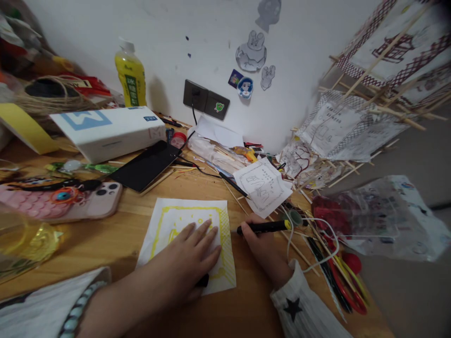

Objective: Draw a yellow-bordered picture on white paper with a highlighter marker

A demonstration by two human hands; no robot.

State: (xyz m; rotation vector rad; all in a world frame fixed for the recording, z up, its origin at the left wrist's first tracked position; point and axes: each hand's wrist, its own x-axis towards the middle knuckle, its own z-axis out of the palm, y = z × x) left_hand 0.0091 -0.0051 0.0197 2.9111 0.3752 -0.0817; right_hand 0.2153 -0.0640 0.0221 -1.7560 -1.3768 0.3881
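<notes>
My left hand (192, 249) lies flat with its fingers stretched out over a white sheet of paper (148, 249). On that sheet is a yellow drawing with a double border and hatching down the right side. A small black piece (202, 280) peeks out from beneath my palm; whether the hand grips it cannot be made out. Just right of the sheet, my right hand (259, 241) is closed around a black marker (268, 226) with a yellow end. The marker's left end points toward the paper, apart from it.
A patterned sheet (262, 188), thin wooden sticks (301, 249) and a glue gun (246, 153) lie beyond my right hand. Left are a black tablet-like slab (146, 165), a white box (109, 134), a drink bottle (130, 75) and a phone (102, 199). A stick-framed paper structure (338, 122) stands right.
</notes>
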